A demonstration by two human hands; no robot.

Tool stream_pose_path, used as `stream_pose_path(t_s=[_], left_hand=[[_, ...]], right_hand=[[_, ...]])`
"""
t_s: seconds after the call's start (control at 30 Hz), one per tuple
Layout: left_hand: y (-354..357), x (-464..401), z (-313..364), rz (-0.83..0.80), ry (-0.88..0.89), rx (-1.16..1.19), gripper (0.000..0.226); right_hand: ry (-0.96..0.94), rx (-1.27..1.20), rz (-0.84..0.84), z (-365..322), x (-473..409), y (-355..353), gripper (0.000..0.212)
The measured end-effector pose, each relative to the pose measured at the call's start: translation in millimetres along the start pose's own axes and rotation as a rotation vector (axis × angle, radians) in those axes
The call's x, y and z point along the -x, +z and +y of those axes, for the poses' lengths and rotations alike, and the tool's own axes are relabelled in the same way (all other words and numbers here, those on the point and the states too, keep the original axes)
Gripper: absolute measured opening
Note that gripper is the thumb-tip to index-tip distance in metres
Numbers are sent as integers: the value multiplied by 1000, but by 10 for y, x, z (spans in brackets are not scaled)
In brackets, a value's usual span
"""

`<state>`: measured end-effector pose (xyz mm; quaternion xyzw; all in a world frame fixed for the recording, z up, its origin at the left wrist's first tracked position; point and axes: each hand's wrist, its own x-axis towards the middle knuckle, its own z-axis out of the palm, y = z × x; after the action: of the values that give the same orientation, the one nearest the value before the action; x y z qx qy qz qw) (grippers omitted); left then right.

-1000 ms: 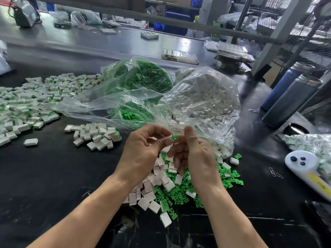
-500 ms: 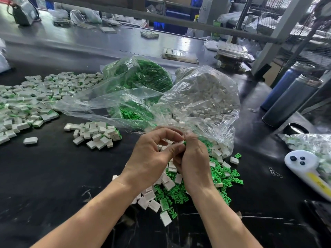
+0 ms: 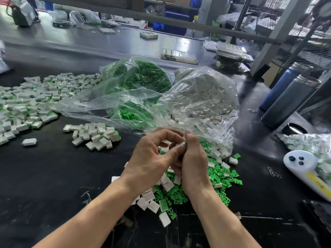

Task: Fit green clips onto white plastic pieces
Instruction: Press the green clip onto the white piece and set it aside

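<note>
Green clip [image 3: 185, 143] sits pinched between left hand [image 3: 152, 158] and right hand [image 3: 194, 163] at frame centre, both hands curled narrowly around it.

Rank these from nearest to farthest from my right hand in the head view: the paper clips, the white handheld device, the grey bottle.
From the right hand:
1. Paper clips, on the table to its right.
2. White handheld device, farther right.
3. Grey bottle, back right.

Factory workbench [image 3: 53, 176], bagged parts [image 3: 206, 97]
</note>
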<state>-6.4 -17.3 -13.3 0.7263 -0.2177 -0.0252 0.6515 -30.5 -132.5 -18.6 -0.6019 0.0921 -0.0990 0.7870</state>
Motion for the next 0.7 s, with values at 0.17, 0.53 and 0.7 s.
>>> stream_pose_path(t_s=[0.17,0.53,0.7], left_hand=[[36,6,-14,8,7,-6,12],[66,22,-22,22,11,121,9],[62,22,-35,17,26,145,8]], right_hand=[[-28,-11,27,16,-8,7,54],[-85,-19,66,45,-37,45,50],[-93,-42,58,16,-19,54,51]])
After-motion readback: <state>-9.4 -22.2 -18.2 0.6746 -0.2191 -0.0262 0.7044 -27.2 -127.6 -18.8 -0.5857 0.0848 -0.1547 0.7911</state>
